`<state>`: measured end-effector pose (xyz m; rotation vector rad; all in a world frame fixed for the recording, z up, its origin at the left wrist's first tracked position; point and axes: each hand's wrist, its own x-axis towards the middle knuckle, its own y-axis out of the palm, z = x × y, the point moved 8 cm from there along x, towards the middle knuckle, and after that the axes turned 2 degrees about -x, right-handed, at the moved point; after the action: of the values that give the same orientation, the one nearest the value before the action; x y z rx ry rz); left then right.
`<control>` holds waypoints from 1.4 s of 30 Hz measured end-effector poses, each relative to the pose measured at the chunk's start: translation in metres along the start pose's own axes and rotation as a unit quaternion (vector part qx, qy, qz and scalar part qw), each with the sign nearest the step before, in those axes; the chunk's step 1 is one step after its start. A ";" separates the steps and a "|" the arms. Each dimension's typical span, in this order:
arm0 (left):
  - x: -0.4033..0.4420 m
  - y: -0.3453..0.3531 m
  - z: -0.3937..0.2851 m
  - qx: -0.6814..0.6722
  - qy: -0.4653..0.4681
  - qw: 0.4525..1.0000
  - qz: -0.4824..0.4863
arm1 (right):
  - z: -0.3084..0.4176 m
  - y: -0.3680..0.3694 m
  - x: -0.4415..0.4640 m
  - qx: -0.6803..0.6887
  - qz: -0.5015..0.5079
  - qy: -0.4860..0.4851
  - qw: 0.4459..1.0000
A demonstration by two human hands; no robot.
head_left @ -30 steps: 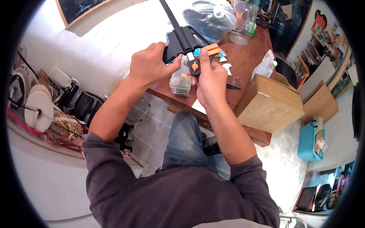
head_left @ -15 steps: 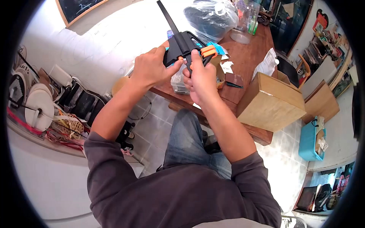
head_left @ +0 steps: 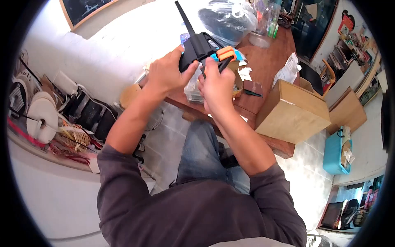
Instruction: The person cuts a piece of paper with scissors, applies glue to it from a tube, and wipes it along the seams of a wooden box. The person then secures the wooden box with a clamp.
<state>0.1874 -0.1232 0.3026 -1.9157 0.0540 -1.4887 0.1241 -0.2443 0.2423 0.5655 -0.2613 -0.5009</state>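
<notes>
A black bar clamp (head_left: 199, 46) with orange parts is held up over the near edge of the wooden table, its long bar pointing up and slightly left. My left hand (head_left: 166, 73) grips the left side of its body, the thumb along the lower edge. Around the lower end is my right hand (head_left: 218, 84), closed with the thumb on top, just below the orange pads (head_left: 226, 53). The right fingers are partly hidden behind the hand. Beneath the hands sits a clear plastic box (head_left: 193, 91), partly covered by them.
The wooden table (head_left: 273, 53) carries a plastic-wrapped dark bundle (head_left: 227, 22), a clear jar (head_left: 260, 39), and scraps of paper (head_left: 245, 74). A wooden box (head_left: 294, 109) stands at its near right corner. A blue bin (head_left: 335, 154) is on the floor at right.
The clamp has shifted slightly right and tilted a little. My left forearm has moved right with it; both hands keep their hold.
</notes>
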 end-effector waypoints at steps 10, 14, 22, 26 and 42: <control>0.011 -0.017 -0.015 0.042 0.048 0.997 -0.045 | 0.038 0.014 -0.015 -0.097 0.064 -0.159 0.980; 0.003 -0.014 -0.006 0.014 0.010 0.997 -0.073 | 0.033 0.017 -0.019 -0.109 0.084 -0.188 0.973; 0.001 -0.008 -0.018 -0.013 0.042 0.997 -0.062 | 0.036 0.009 -0.023 -0.099 0.057 -0.206 0.972; -0.006 0.007 -0.012 -0.038 -0.039 0.998 0.016 | 0.028 -0.005 -0.009 -0.093 0.071 -0.152 0.981; -0.020 0.009 -0.015 -0.039 0.013 0.999 -0.004 | 0.006 -0.014 -0.012 -0.056 0.076 -0.099 0.991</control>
<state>0.1710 -0.1291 0.2823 -1.9607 0.1170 -1.5367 0.1063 -0.2506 0.2380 0.3840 -0.4597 -0.4216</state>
